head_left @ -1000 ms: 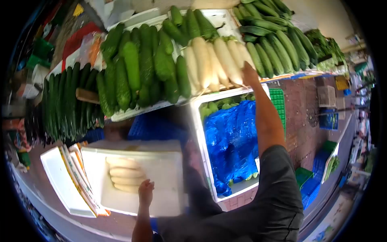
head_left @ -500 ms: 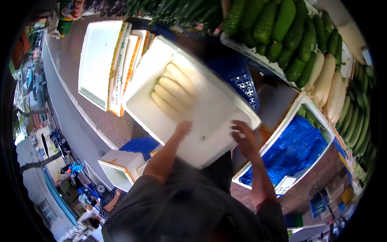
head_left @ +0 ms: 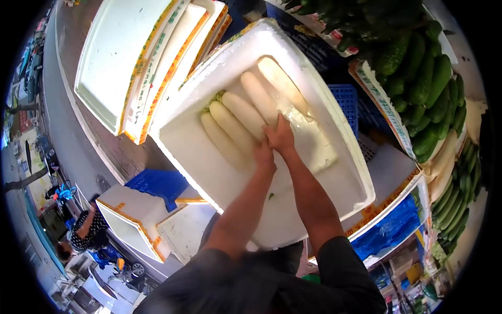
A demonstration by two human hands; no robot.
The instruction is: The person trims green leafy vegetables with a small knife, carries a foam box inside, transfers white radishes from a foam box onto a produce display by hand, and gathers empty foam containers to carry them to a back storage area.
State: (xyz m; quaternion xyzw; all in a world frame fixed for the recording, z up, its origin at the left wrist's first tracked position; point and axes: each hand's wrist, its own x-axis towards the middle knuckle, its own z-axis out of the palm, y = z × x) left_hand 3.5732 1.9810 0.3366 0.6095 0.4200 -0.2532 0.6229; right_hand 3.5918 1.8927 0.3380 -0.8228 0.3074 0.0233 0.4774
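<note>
Several white radishes (head_left: 243,114) lie side by side in a white foam box (head_left: 334,172) in front of me. Both of my hands reach into the box and are close together at the radishes' near ends. My left hand (head_left: 265,156) is closed at the end of a middle radish. Beside it, my right hand (head_left: 281,135) has its fingers closed round the lower end of the neighbouring radish (head_left: 260,97). The radish at the far right (head_left: 282,83) lies apart from my hands.
Stacked foam lids (head_left: 125,57) stand at the upper left. Green gourds (head_left: 429,78) and more radishes (head_left: 444,157) are at the right, above a box with blue plastic (head_left: 389,227). Empty-looking foam boxes (head_left: 130,220) sit lower left; a person (head_left: 89,227) is beyond.
My hands have moved from apart at the box's near side to together at the radishes, and their fingers have closed. The view has shifted closer over the foam box.
</note>
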